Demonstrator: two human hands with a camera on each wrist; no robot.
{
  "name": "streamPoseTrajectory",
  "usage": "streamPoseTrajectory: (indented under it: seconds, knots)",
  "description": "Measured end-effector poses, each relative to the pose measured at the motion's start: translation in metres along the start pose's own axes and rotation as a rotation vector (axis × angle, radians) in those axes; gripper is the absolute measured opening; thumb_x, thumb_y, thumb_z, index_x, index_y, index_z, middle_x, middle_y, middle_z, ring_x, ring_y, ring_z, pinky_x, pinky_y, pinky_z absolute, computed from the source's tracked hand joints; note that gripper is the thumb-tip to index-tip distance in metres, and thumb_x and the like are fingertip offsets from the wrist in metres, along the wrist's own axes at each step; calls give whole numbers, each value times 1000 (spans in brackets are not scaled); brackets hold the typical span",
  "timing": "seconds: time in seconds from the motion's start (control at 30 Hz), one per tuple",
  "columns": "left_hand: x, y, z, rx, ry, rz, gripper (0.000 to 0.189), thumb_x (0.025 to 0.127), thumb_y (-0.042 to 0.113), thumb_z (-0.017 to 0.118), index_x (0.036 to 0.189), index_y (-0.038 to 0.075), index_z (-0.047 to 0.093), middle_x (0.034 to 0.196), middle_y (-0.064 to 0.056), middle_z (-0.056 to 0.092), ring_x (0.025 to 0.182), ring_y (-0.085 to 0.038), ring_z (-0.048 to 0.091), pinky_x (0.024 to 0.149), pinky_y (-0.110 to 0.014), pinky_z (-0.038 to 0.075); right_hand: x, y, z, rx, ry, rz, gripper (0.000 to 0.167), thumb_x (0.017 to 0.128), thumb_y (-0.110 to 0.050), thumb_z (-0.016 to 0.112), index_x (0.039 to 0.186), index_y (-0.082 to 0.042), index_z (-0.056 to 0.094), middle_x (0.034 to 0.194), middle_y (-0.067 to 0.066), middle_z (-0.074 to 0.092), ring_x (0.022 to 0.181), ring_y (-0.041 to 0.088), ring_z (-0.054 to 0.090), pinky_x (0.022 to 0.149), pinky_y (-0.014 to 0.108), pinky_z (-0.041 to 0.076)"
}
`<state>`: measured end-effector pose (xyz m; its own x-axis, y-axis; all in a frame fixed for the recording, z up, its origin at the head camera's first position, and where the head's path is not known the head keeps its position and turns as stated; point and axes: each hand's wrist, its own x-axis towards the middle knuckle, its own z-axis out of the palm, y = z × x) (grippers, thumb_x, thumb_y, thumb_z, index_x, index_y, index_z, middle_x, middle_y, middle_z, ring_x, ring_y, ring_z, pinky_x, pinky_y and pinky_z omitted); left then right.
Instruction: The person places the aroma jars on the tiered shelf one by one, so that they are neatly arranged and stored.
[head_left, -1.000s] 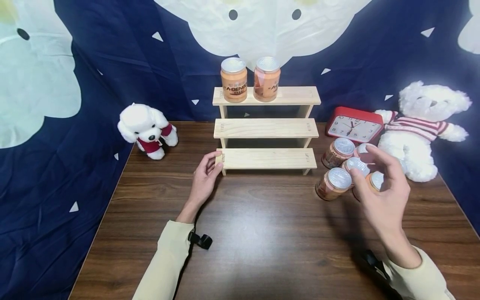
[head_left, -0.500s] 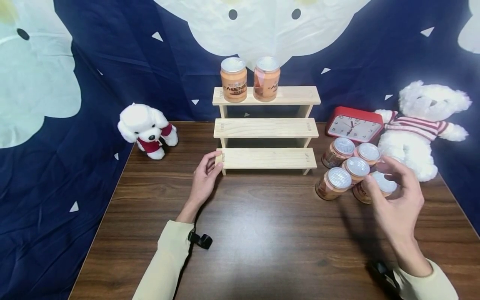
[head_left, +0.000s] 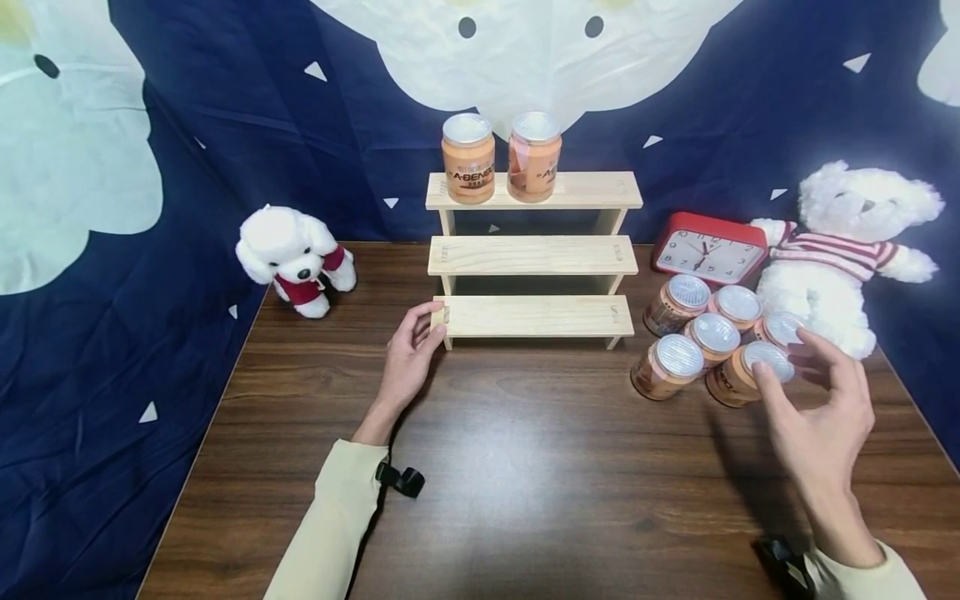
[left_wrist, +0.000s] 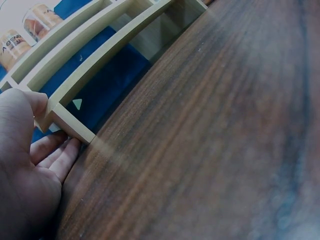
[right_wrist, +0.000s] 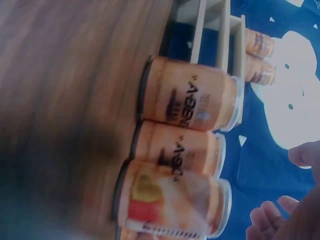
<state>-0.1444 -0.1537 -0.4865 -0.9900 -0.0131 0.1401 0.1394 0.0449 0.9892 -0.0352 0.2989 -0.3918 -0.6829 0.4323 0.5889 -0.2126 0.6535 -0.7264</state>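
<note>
A three-tier wooden shelf [head_left: 532, 317] stands at the back of the table. My left hand [head_left: 408, 354] grips the left end of its lowest step, thumb in front and fingers behind, as the left wrist view of the shelf end [left_wrist: 72, 122] shows. Two orange jars with silvery lids, a left jar [head_left: 468, 162] and a right jar [head_left: 534, 158], sit on the top step. My right hand [head_left: 825, 408] hovers at the right of several similar jars [head_left: 667, 367], fingers spread and thumb apart, over the front-right jar [head_left: 738, 379]. In the right wrist view the fingers [right_wrist: 267, 217] hold nothing.
A red clock [head_left: 708, 250] leans behind the jar group, beside a white teddy bear [head_left: 825, 250] in a striped top. To the left sits a white toy dog [head_left: 288, 254]. A dark blue cloth [head_left: 247, 108] hangs behind the wooden table [head_left: 495, 467].
My right hand has moved right and toward me across the jar group, uncovering jars it hid before. My left hand keeps its grip on the shelf.
</note>
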Motion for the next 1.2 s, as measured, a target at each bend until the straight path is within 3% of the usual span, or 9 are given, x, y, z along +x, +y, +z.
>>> streamPoseTrajectory:
  seconds: [0.23, 0.43, 0.6, 0.87, 1.2]
  knots:
    - [0, -1, 0, -4, -3, 9, 40, 111, 0, 63, 151, -3, 58, 151, -24, 65, 140, -27, 62, 117, -24, 52, -3, 29, -9, -114, -34, 30, 62, 80, -2, 91, 138, 4, 71, 114, -38, 55, 109, -17, 49, 93, 10, 35]
    - [1, -1, 0, 4, -6, 6, 40, 111, 1, 64, 151, -2, 58, 152, -24, 65, 139, -25, 63, 116, -24, 52, -9, 37, -12, -173, -62, 113, 58, 80, -4, 94, 133, 4, 71, 116, -39, 52, 107, -18, 47, 95, 11, 34]
    - [1, -1, 0, 6, -7, 9, 40, 112, 2, 64, 151, -2, 58, 151, -23, 65, 139, -27, 63, 115, -24, 53, -10, 41, -11, -215, -93, 160, 63, 80, -6, 95, 137, 2, 68, 115, -39, 46, 106, -19, 44, 95, 13, 32]
    - [0, -1, -1, 15, -6, 8, 40, 112, 3, 65, 151, -1, 59, 151, -23, 65, 141, -30, 62, 115, -23, 52, -9, 46, -9, -284, -188, 253, 68, 86, -16, 94, 143, 1, 62, 119, -24, 41, 102, -16, 39, 87, 9, 33]
    - [-1, 0, -2, 23, -5, 1, 40, 112, 3, 65, 151, -2, 59, 151, -23, 65, 141, -31, 62, 116, -24, 52, -6, 50, -5, -306, -189, 260, 67, 87, -18, 94, 143, 2, 62, 118, -17, 46, 104, -13, 33, 91, 20, 29]
